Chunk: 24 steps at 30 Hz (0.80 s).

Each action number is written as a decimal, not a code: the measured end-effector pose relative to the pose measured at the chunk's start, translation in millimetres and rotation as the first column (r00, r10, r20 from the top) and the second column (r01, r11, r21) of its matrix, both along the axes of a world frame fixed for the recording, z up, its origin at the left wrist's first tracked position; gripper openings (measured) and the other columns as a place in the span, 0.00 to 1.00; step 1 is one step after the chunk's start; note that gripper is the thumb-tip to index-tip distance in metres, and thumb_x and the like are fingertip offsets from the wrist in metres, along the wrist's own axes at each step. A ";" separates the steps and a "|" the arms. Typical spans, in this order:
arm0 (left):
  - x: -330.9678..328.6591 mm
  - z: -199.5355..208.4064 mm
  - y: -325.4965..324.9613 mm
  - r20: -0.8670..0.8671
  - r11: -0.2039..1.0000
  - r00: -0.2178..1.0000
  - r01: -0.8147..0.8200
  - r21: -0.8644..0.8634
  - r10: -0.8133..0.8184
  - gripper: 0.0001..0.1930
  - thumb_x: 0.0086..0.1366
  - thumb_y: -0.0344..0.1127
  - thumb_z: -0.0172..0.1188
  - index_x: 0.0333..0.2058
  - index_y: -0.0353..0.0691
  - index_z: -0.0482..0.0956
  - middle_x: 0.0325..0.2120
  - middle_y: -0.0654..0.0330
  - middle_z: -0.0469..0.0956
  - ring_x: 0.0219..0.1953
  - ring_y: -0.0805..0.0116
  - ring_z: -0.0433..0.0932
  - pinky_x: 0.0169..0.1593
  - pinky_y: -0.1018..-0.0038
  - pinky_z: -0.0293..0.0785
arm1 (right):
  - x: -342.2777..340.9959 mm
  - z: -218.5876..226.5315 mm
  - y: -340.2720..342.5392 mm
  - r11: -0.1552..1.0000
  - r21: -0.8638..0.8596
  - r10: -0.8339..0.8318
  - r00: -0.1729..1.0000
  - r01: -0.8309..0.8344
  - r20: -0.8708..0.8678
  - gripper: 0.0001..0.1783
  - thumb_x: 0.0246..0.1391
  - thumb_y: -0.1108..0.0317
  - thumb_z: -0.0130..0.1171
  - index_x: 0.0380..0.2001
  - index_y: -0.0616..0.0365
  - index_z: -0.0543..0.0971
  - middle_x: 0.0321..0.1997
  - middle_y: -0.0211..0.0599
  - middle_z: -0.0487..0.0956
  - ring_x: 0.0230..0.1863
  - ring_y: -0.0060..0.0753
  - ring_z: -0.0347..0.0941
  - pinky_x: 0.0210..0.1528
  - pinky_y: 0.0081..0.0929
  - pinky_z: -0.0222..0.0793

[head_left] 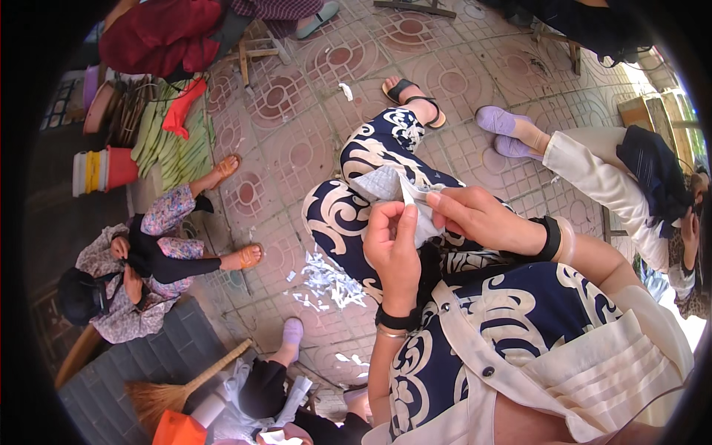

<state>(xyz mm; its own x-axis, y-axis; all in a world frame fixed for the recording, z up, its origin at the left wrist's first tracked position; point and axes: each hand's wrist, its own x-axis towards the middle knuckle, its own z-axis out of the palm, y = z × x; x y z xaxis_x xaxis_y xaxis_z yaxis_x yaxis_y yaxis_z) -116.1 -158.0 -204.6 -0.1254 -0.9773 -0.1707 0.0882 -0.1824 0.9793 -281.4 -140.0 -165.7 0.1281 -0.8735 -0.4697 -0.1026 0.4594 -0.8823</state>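
Note:
A piece of pale grey-white cloth lies over my lap, one narrow white edge raised between my hands. My left hand is closed, its thumb and forefinger pinching that raised edge. Just to its right, my right hand grips the same cloth between thumb and fingers. Whether a small tool sits between the fingertips cannot be made out. Under the cloth are my navy and cream patterned trousers. A dark band circles each wrist.
White scraps are scattered on the paving to my left. Seated people surround me, one in floral clothes at left, another in white trousers at right. A straw broom, long green vegetables and a red bucket stand or lie leftward.

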 end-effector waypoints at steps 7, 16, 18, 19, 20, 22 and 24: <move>-1.9 1.5 0.7 0.004 1.000 1.000 -0.005 0.003 0.005 0.04 0.65 0.29 0.59 0.33 0.36 0.74 0.29 0.70 0.71 0.31 0.83 0.67 0.35 0.84 0.65 | 0.0 -3.4 -0.2 0.999 0.040 -0.024 0.995 0.020 0.097 0.31 0.67 0.47 0.43 0.24 0.64 0.77 0.19 0.31 0.70 0.22 0.22 0.63 0.26 0.21 0.60; -1.4 -4.8 -0.6 0.012 0.998 0.998 0.059 -0.016 -0.059 0.04 0.65 0.28 0.58 0.32 0.36 0.73 0.28 0.70 0.71 0.30 0.84 0.67 0.33 0.84 0.64 | 2.8 -10.6 -3.2 0.998 -0.002 -0.055 0.993 0.055 0.107 0.30 0.66 0.47 0.46 0.25 0.64 0.77 0.21 0.30 0.71 0.23 0.20 0.63 0.25 0.21 0.60; -2.3 -4.1 0.0 0.019 0.996 0.996 0.085 -0.015 -0.084 0.04 0.65 0.28 0.58 0.32 0.37 0.73 0.28 0.70 0.70 0.30 0.84 0.66 0.33 0.85 0.63 | 1.8 -14.3 -4.6 0.992 0.062 -0.117 0.977 0.108 0.178 0.29 0.66 0.47 0.46 0.27 0.64 0.77 0.22 0.28 0.71 0.23 0.20 0.63 0.26 0.20 0.60; -3.1 -1.9 0.5 0.007 0.997 0.997 0.078 0.002 -0.078 0.04 0.65 0.28 0.58 0.32 0.37 0.73 0.27 0.71 0.70 0.29 0.84 0.66 0.33 0.85 0.63 | 0.7 -14.7 -4.9 0.992 0.062 -0.117 0.977 0.108 0.177 0.29 0.66 0.47 0.46 0.27 0.64 0.77 0.22 0.28 0.71 0.23 0.20 0.63 0.26 0.20 0.60; -3.5 -0.1 0.9 -0.005 0.997 0.997 0.071 0.019 -0.071 0.04 0.65 0.28 0.58 0.32 0.37 0.73 0.27 0.71 0.70 0.29 0.85 0.66 0.33 0.86 0.62 | -0.4 -15.1 -5.1 0.994 0.063 -0.105 0.974 0.094 0.201 0.28 0.66 0.47 0.46 0.29 0.64 0.77 0.22 0.28 0.72 0.24 0.18 0.63 0.26 0.19 0.59; -3.4 1.3 1.3 -0.022 0.998 0.999 0.048 0.038 -0.047 0.04 0.65 0.28 0.58 0.32 0.37 0.73 0.27 0.71 0.71 0.29 0.85 0.66 0.32 0.86 0.62 | -0.4 -14.6 -4.3 0.995 0.064 -0.091 0.970 0.079 0.226 0.27 0.66 0.48 0.47 0.30 0.64 0.77 0.23 0.27 0.72 0.24 0.17 0.63 0.26 0.18 0.59; -2.2 0.7 1.9 -0.038 0.998 0.999 0.025 0.058 -0.023 0.03 0.65 0.28 0.59 0.32 0.38 0.73 0.27 0.71 0.71 0.28 0.85 0.66 0.32 0.86 0.62 | 0.8 -9.7 -1.7 0.964 -0.114 -0.222 0.965 0.238 0.141 0.22 0.63 0.51 0.53 0.32 0.63 0.77 0.23 0.26 0.72 0.25 0.15 0.63 0.27 0.18 0.59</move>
